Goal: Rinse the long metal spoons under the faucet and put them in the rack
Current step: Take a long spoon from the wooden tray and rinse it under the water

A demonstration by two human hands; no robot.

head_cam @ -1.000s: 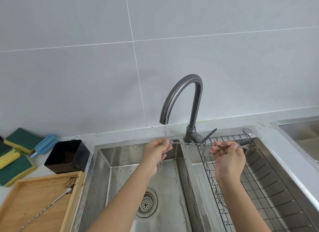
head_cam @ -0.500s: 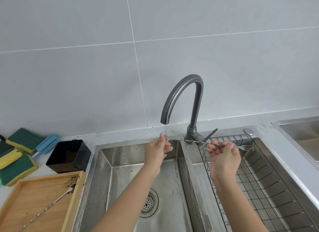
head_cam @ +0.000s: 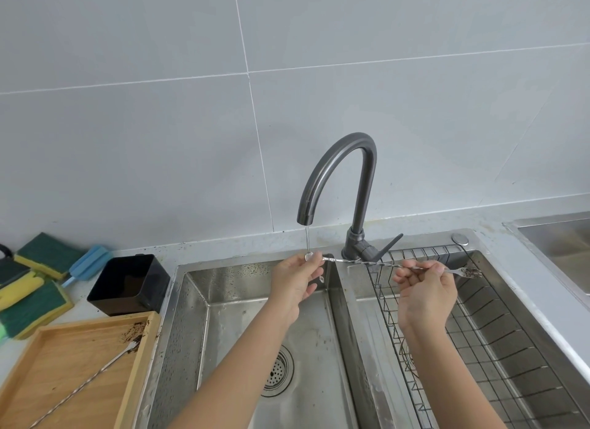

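Both hands shifted little since earlier frame; spoon slid slightly left, bowl end now under stream. Lower left: second spoon (head_cam: 86,380) waits in wooden tray (head_cam: 19,374), grit at its tip, unrinsed. Centre: left hand (head_cam: 297,282), fingers pinched on held spoon (head_cam: 360,262) beneath faucet (head_cam: 335,160). Right of centre: right hand (head_cam: 424,297), fingers closed on shaft; forked end dirty. Rack (head_cam: 510,349) at lower right holds nothing visible.
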